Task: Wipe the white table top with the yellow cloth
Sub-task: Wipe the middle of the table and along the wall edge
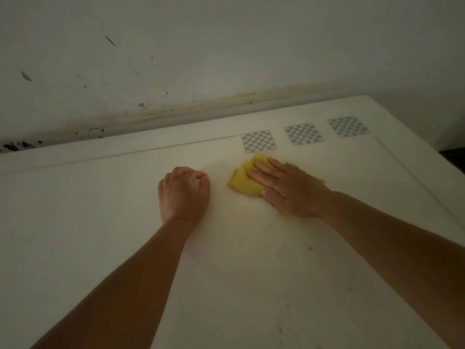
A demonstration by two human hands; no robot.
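Dimly lit white table top (100,222): a right hand (289,190) presses flat, fingers spread, on the soft, bunched yellow cloth (242,182) near checkered markers (258,141), left hand (185,192) fisted, empty.

A matt, smooth white table top (100,222), faintly speckled with yellowish marks towards the near right; a soft, crumpled yellow cloth (242,181); three printed grey checkered squares (258,141); behind, a matt painted wall (226,46), stained and chipped along its base.
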